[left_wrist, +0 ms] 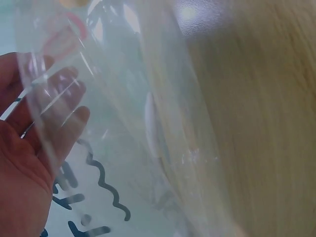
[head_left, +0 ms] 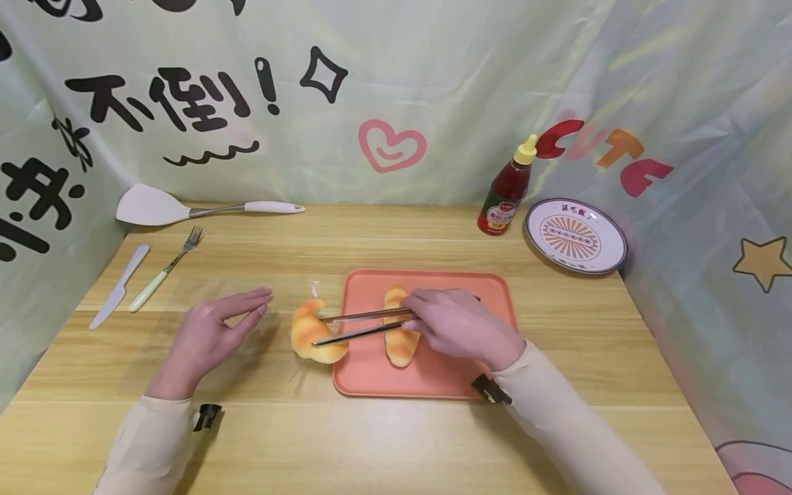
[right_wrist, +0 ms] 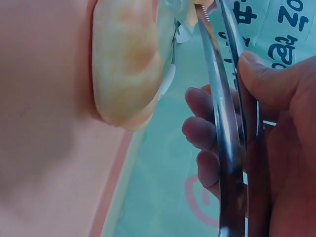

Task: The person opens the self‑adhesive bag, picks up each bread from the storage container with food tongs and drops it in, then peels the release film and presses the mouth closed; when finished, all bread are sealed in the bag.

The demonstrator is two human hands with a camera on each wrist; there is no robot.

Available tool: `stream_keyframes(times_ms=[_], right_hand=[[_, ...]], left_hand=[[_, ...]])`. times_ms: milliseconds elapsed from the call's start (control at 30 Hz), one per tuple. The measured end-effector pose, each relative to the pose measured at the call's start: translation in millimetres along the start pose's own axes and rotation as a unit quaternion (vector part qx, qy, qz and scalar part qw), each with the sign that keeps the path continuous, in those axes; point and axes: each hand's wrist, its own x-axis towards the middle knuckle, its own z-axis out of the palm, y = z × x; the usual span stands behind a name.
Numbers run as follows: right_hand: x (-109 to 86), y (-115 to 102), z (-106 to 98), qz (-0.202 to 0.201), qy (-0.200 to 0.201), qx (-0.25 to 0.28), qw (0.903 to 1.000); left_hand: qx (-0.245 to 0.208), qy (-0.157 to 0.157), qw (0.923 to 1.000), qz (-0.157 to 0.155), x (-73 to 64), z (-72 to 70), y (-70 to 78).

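Observation:
My right hand (head_left: 460, 323) grips metal tongs (right_wrist: 227, 138), whose two arms reach left over a croissant (head_left: 303, 330). The croissant lies at the tray's left edge, with the tong tips against it; how firmly they hold it, I cannot tell. Under the tongs, a long bread roll (head_left: 401, 347) rests on the pink tray (head_left: 458, 378). Left of the croissant, my left hand (head_left: 210, 333) hovers with fingers extended and thumb slightly apart. Clear plastic film (left_wrist: 118, 98) spreads in front of that hand in the left wrist view; its full shape is hard to make out.
At the back left lie a white spatula (head_left: 151, 206), a fork (head_left: 163, 275) and a white knife (head_left: 120, 285). A ketchup bottle (head_left: 504, 196) stands at the back right, beside a patterned plate (head_left: 575, 237) tilted against the cloth wall.

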Motion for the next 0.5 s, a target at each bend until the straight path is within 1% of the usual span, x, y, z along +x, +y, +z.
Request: stream_keyframes(times_ms=[267,500], right_hand=[[10.1,-4,3,-0.002,-0.008,0.005,1.0],[19.0,-9,3,-0.015,-0.009,-0.004,0.9998]], left_hand=[[0.008,-0.005,1.0,-0.001,2.1,-0.7,5.7],[0.0,0.002,1.0,0.005,2.7,-1.3,8.2]])
